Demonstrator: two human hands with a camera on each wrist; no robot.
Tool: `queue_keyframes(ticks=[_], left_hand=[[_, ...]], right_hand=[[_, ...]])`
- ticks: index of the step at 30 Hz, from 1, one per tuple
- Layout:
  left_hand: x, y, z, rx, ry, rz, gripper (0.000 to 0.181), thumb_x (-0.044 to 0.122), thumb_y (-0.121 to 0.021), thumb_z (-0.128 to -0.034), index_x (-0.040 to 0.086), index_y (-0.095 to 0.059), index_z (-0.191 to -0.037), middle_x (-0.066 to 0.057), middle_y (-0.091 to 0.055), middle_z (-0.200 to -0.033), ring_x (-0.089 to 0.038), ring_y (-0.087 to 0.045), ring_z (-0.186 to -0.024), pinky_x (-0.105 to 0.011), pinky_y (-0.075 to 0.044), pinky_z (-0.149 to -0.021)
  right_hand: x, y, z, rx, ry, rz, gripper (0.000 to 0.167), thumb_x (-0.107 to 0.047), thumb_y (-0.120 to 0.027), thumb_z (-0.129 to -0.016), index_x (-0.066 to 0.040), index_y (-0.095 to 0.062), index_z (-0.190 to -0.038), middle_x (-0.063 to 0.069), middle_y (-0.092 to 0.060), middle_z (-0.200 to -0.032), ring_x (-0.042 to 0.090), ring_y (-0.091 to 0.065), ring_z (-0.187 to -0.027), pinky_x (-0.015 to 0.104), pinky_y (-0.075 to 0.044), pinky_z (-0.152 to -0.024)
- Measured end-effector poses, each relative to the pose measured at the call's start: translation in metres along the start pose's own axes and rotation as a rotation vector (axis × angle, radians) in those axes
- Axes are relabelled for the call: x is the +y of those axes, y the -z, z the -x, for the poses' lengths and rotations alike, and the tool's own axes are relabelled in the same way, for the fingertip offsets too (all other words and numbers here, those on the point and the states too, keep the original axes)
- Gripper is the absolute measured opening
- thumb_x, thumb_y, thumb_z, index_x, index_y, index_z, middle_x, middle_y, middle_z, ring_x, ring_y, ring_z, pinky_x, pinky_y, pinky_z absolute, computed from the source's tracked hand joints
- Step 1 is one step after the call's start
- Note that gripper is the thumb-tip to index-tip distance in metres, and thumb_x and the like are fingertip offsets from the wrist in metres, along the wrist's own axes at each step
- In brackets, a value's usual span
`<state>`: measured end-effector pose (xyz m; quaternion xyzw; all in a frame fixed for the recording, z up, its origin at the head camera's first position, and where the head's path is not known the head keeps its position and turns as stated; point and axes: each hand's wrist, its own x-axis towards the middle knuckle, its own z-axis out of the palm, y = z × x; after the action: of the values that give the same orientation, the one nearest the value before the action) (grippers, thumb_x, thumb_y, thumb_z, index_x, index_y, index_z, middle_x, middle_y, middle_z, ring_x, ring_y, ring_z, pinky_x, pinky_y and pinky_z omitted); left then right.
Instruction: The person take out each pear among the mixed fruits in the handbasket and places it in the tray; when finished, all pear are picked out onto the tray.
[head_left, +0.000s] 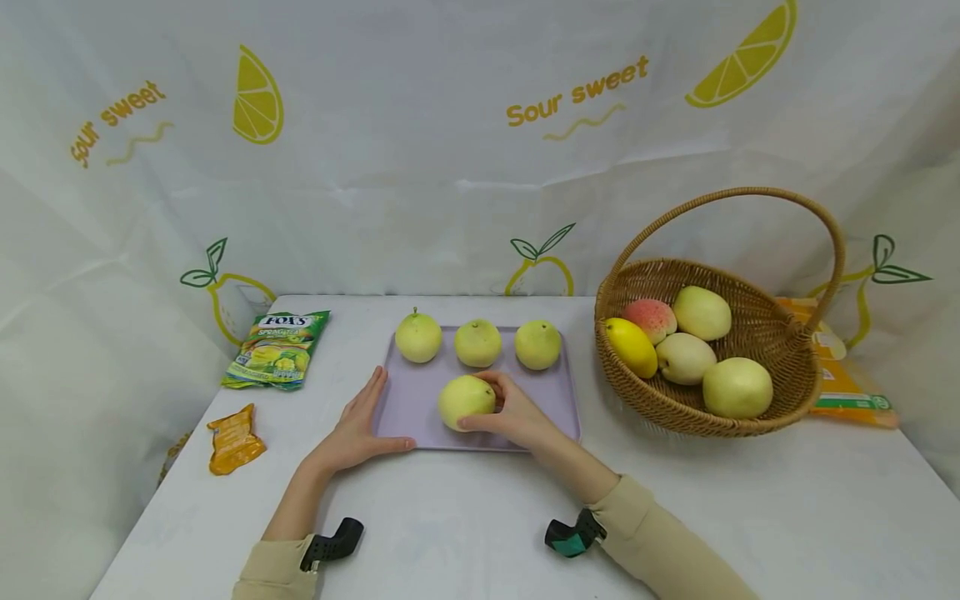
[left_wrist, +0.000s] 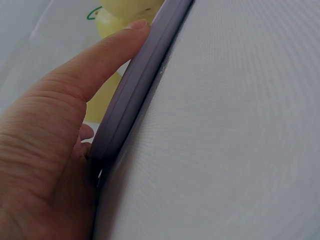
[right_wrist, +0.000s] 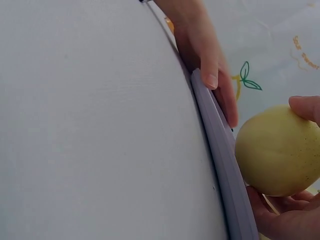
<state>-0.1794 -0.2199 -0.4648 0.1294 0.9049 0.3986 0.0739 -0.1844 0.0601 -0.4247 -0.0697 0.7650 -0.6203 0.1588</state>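
Observation:
A pale purple tray lies on the table with three yellow-green pears in a row along its back: a left one, a middle one and a right one. My right hand grips a fourth pear at the front of the tray, thumb and fingers on its right side. That same pear is large in the right wrist view. My left hand rests against the tray's front left corner, fingers straight along the side. Its thumb touches the front rim.
At the right stands a wicker basket with several pears, a peach and a yellow mango-like fruit. An orange packet lies behind it. Left of the tray are a green candy bag and a small orange wrapped snack.

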Motion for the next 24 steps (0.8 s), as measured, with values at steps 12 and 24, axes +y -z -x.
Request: queue_keyframes(ticks=[12,24], left_hand=[[0.000,0.001,0.001,-0.007,0.011,-0.003,0.122,0.051,-0.082,-0.0728,0.010,-0.005,-0.158,-0.006,0.004,-0.164,-0.040,0.001,-0.146,-0.066,-0.007,-0.110],[0.001,0.000,0.001,-0.010,0.015,0.004,0.122,0.050,-0.082,-0.0723,0.011,-0.004,-0.158,-0.005,0.004,-0.164,-0.041,0.000,-0.146,-0.067,-0.009,-0.109]], right_hand=[[-0.005,-0.022,-0.011,-0.052,0.053,0.089,0.073,-0.027,-0.084,-0.075,-0.013,-0.049,-0.138,0.003,-0.058,-0.124,0.020,-0.055,-0.102,0.036,-0.045,-0.085],[-0.009,-0.041,-0.021,-0.072,0.120,0.118,0.073,-0.026,-0.083,-0.077,-0.010,-0.048,-0.140,0.004,-0.054,-0.133,0.020,-0.056,-0.107,0.037,-0.047,-0.089]])
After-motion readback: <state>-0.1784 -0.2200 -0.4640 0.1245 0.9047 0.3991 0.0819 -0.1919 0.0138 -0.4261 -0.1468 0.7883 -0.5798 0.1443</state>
